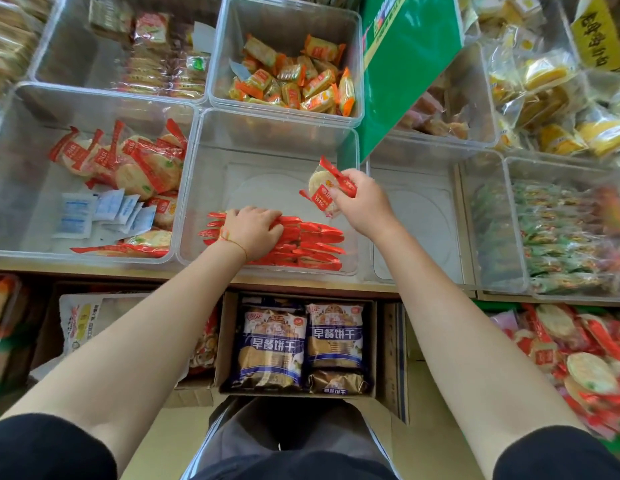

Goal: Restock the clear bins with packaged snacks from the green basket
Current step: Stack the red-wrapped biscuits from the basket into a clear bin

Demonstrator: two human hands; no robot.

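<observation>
Shop shelving fills the view, and on the surface (301, 284) we find clear bins set edge to edge. We note the centre bin (211, 140) partly filled: a packed row of red packs (312, 247) stands on edge along its near wall, and the rest of its floor is bare. The left hand (254, 232) lies on that row with fingers curled over the pack tops, pressing them together. The right hand (362, 202) hovers above the same bin, pinching one red rice-cracker pack (322, 192) between thumb and fingers; that pack is not yet in the row.

We see the green basket (495, 304) only in part, at lower right below the surface, and it holds a good heap of the same crackers (578, 358). The left bin (94, 98) holds a loose scatter of similar red packs with some white sachets (94, 213). The bin to the right (414, 216) of the centre one looks empty. The rear bin (287, 60) holds orange packs, and a green sign (405, 71) leans over the bins beyond it. A carton (298, 344) of blue biscuit bags sits below the surface, near the person's knees.

We judge the restock well short of half done: one row is placed, the basket remains amply loaded, and at least one bin awaits stock.
</observation>
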